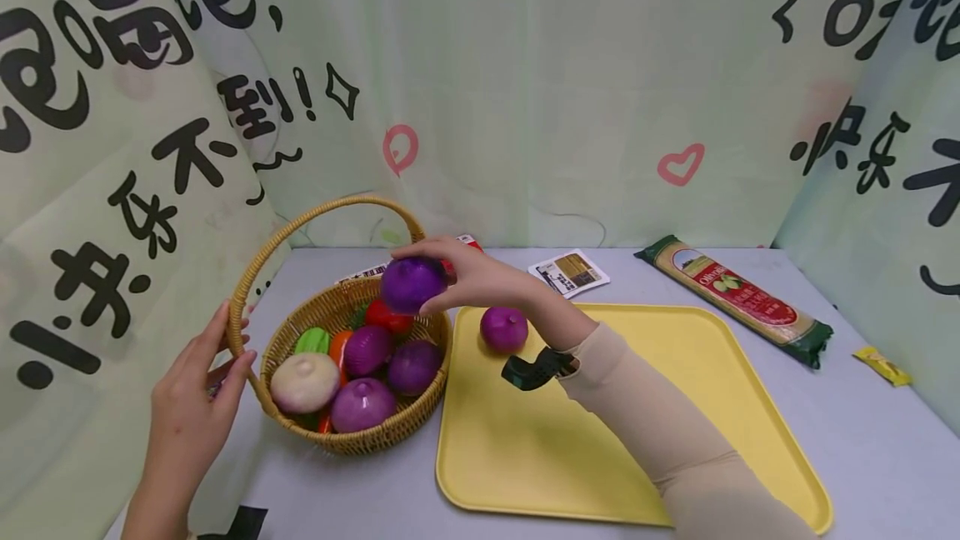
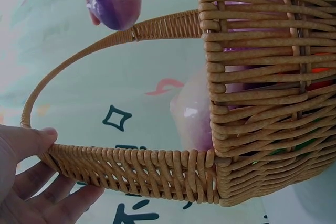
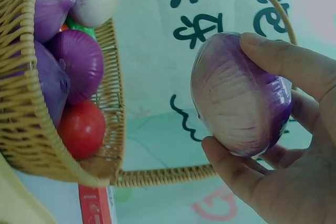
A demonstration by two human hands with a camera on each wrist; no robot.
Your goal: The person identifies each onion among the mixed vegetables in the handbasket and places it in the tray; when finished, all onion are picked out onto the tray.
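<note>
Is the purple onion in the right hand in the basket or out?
Out. The right hand holds the purple onion in the air above the basket rim.

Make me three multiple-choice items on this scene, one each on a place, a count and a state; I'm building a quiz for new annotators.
1. Where does the lone purple onion lie?
A. on the yellow tray
B. in the wicker basket
C. on the pasta packet

2. How many purple onions lie inside the basket?
A. one
B. three
C. five

3. What is the right hand doing?
A. resting flat on the tray
B. gripping a purple onion above the basket
C. pressing the pasta packet

Answers:
1 A, the onion sits on the tray's far left corner.
2 B, the head view shows three purple ones beside a pale onion.
3 B, its fingers curl round the onion, while the left hand holds the basket handle.
</note>
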